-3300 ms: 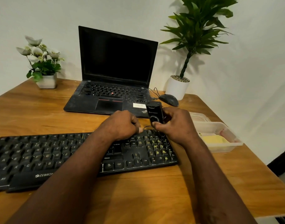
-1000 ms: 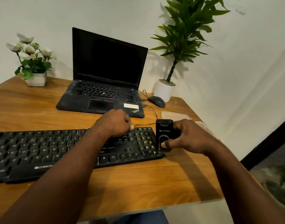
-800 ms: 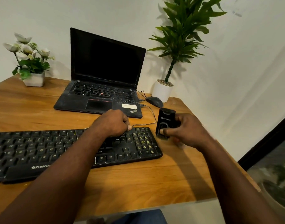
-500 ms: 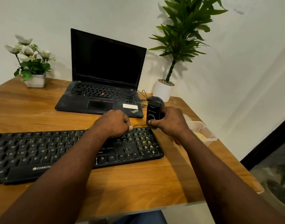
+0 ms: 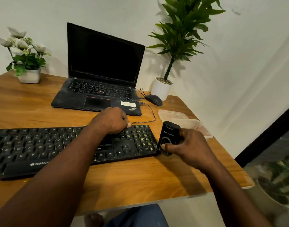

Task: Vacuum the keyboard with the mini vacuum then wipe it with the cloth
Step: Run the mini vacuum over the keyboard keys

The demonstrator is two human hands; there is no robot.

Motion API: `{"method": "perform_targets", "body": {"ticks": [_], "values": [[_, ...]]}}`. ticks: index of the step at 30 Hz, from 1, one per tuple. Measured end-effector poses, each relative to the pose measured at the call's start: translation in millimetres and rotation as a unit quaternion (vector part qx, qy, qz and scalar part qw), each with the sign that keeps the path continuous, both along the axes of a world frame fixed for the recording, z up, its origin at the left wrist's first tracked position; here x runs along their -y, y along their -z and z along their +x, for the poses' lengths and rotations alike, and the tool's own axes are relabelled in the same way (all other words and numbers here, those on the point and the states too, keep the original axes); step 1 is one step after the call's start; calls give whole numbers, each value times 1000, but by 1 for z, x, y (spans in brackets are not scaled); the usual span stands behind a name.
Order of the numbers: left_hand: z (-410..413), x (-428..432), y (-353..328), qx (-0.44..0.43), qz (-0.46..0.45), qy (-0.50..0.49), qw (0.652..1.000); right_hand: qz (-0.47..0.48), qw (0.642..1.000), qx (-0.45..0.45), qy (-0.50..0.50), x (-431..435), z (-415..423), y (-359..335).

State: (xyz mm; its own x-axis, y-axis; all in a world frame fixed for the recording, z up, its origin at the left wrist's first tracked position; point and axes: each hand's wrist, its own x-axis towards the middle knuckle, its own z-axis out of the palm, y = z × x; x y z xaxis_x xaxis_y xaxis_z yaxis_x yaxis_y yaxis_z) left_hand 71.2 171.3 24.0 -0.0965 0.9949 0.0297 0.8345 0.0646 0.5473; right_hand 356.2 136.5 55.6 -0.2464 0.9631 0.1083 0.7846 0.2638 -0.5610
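Observation:
A black keyboard [image 5: 42, 145] lies across the wooden desk [image 5: 140, 177]. My left hand [image 5: 111, 120] sits curled on its rear edge, near the cable, and grips it. My right hand [image 5: 189, 146] grips the black mini vacuum [image 5: 169, 136], which stands tilted with its lower end down at the keyboard's right end, beside the number pad. My thumb lies across the vacuum's front. No cloth shows in this view.
A clear plastic container [image 5: 199, 126] and its lid [image 5: 171, 113] sit just behind my right hand. An open laptop [image 5: 101, 79], a mouse [image 5: 153, 99] and a potted plant [image 5: 163, 87] stand behind. A flower pot [image 5: 30, 76] is at the back left. The desk edge is close on the right.
My right hand has carried the vacuum from the keyboard's rear right corner forward to its right end. My left hand has stayed on the rear edge.

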Motion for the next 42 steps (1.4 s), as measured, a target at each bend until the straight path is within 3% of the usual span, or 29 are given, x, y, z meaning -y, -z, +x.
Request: {"method": "perform_targets", "body": {"ticks": [12, 17, 20, 24, 28, 31, 36, 40, 42], "values": [[-1, 0, -1, 10, -1, -2, 1000, 76, 985, -139, 66, 43, -23, 25], [-1, 1, -1, 15, 2, 1, 1000, 84, 990, -111, 29, 65, -55, 35], [-1, 1, -1, 7, 3, 3, 1000, 97, 983, -151, 40, 55, -57, 29], [-1, 1, -1, 8, 2, 4, 1000, 126, 980, -114, 105, 33, -57, 26], [-1, 1, -1, 8, 6, 6, 1000, 53, 991, -123, 27, 35, -72, 26], [-1, 1, 0, 12, 5, 8, 1000, 24, 990, -131, 36, 21, -72, 20], [-2, 1, 1, 12, 4, 12, 1000, 108, 986, -81, 97, -3, -75, 9], [-3, -1, 1, 6, 6, 14, 1000, 33, 995, -75, 60, -11, -85, 9], [-3, -1, 1, 5, 6, 16, 1000, 66, 993, -52, 83, -18, -87, 9]]}}
